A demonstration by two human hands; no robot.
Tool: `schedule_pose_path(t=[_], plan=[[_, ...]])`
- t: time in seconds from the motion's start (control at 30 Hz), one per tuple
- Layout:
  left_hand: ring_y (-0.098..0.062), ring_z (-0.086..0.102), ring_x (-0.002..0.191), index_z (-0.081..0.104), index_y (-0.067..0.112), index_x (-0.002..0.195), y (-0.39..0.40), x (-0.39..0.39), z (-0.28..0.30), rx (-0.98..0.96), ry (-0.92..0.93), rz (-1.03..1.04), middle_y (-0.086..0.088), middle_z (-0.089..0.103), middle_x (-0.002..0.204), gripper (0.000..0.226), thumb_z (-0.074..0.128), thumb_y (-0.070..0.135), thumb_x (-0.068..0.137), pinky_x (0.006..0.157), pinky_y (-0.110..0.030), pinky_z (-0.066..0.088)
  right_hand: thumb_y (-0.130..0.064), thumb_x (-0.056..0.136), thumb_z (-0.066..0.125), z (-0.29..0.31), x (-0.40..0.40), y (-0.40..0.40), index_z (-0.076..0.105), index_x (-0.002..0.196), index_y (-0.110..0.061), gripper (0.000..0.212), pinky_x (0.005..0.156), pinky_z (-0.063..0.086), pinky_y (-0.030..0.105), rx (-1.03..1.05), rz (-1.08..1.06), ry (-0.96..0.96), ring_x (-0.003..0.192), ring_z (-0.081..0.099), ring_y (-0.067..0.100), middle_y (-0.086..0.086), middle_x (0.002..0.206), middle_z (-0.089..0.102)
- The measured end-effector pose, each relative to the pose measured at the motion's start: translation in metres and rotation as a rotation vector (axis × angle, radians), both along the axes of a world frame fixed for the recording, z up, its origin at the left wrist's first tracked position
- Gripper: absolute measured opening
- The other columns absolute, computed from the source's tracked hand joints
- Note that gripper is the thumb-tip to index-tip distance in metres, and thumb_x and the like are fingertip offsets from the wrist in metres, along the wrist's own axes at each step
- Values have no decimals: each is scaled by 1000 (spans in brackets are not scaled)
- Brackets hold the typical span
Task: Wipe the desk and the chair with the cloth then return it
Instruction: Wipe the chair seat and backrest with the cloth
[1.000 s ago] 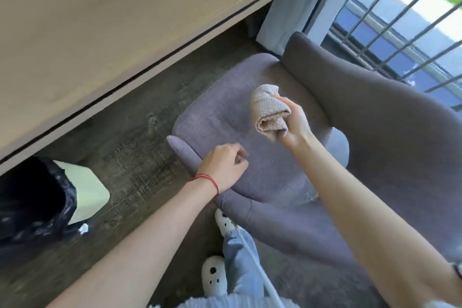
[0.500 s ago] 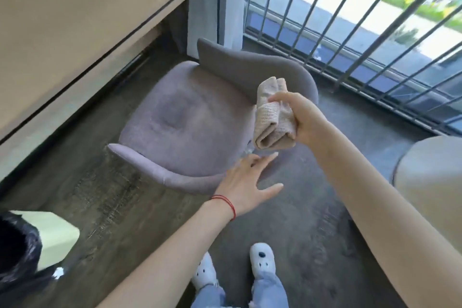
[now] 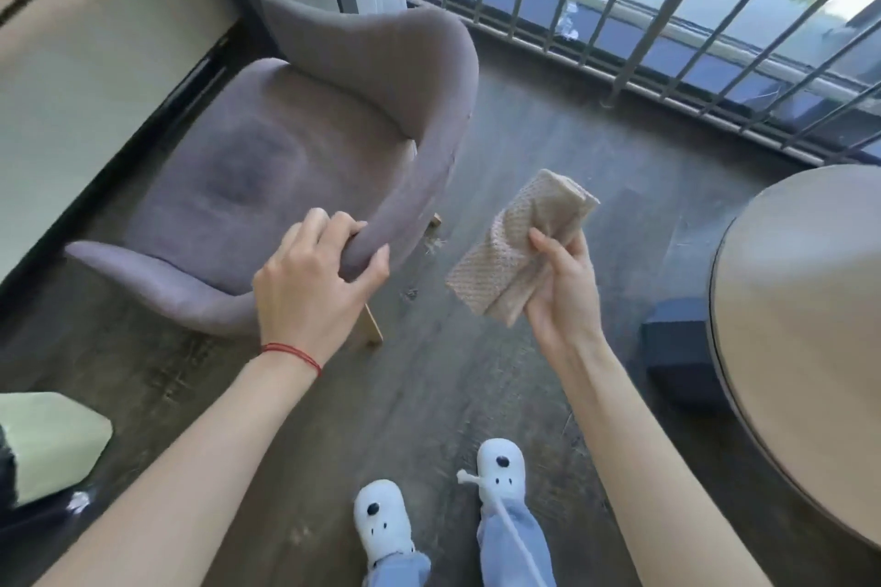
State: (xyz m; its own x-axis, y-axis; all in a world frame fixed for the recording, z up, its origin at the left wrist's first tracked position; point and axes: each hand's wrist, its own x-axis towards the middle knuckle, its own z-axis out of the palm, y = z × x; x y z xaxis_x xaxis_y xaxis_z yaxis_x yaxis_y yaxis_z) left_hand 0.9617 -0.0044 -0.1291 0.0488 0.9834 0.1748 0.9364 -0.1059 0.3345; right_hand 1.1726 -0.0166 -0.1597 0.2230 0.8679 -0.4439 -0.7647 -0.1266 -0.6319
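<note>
Beside the chair (image 3: pixel 267 186), on a dark wood floor (image 3: pixel 429 405), a person in white slippers (image 3: pixel 500 467) stands over the scene with both arms out. The left hand (image 3: pixel 319 286), a red thread (image 3: pixel 291 354) at its wrist, now curls its fingers and thumb around the near end of the chair's curved backrest; a moment earlier it hovered open, palm down, short of that edge. The right hand (image 3: pixel 562 286) has drawn the cloth (image 3: pixel 515 253) clear of the chair and holds it in the air to the chair's right, touching nothing, the folded beige bundle pinched between thumb and fingers.

The chair now sits turned, its seat angled toward the counter (image 3: pixel 71 14) at its far left. The cloth, lately over the seat, is no longer above any part of the chair. The shift suggests the wiping of the seat is finished or paused, and that the left hand is steadying or repositioning the chair, perhaps to push it back under the counter. Returning the cloth is still to come. A round table (image 3: pixel 801 348) lies to the chair's right; beyond the chair stand window bars (image 3: pixel 619 14).
</note>
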Motion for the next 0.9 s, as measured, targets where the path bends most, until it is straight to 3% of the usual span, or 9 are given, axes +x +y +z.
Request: schedule_pose_path(t=[0.2,0.33,0.47,0.57,0.67,0.77,0.87,0.9], plan=[[-13,44,65,47,22,76,8,-2,-1,45,78,-42,3,50,74,25,47,47,79,51,-25,25,13,89,47,-35,-45,-6,60,103,-15,35,95,46,35,-30,-63,-64,90,60,17,6,99,63],[-9,40,65,49,22,76,7,-2,-3,63,74,-47,4,50,73,25,49,46,79,49,-22,20,2,86,58,-20,-71,16,67,93,-6,14,81,49,21,100,-97,-320,90,55,12,5,95,62],[-16,52,66,51,22,77,5,-3,-3,69,71,-52,3,54,75,25,49,47,79,48,-22,19,7,84,57,-9,-95,11,67,113,-5,32,94,48,29,22,-145,-520,96,60,5,5,107,68],[-18,56,68,53,23,78,5,-5,-2,64,67,-71,3,55,76,28,49,51,80,50,-24,27,5,79,60,-13,-99,-20,71,106,-8,32,85,48,22,39,5,-742,85,61,-4,7,99,71],[-18,58,70,57,24,80,5,-8,-1,40,59,-83,2,55,76,32,48,55,80,51,-26,31,8,79,55,-14,-90,-42,72,100,0,28,84,50,23,67,92,-651,86,60,1,9,95,72],[-16,57,69,58,27,81,5,-8,2,11,41,-65,3,56,77,31,46,56,78,53,-27,33,8,88,54,-8,-71,-25,68,99,5,18,77,46,19,9,-91,-500,83,50,4,3,89,62],[-12,54,68,59,27,81,6,-8,3,6,31,-56,3,56,77,32,45,56,79,54,-26,32,9,87,55,4,-85,9,68,94,-7,22,90,45,32,51,-182,-594,92,54,14,3,98,58],[-11,53,67,58,26,80,6,-8,4,7,25,-58,3,56,76,33,45,57,81,54,-26,32,10,86,54,7,-97,13,68,104,-9,29,97,46,36,50,-195,-624,101,58,17,1,105,58]])
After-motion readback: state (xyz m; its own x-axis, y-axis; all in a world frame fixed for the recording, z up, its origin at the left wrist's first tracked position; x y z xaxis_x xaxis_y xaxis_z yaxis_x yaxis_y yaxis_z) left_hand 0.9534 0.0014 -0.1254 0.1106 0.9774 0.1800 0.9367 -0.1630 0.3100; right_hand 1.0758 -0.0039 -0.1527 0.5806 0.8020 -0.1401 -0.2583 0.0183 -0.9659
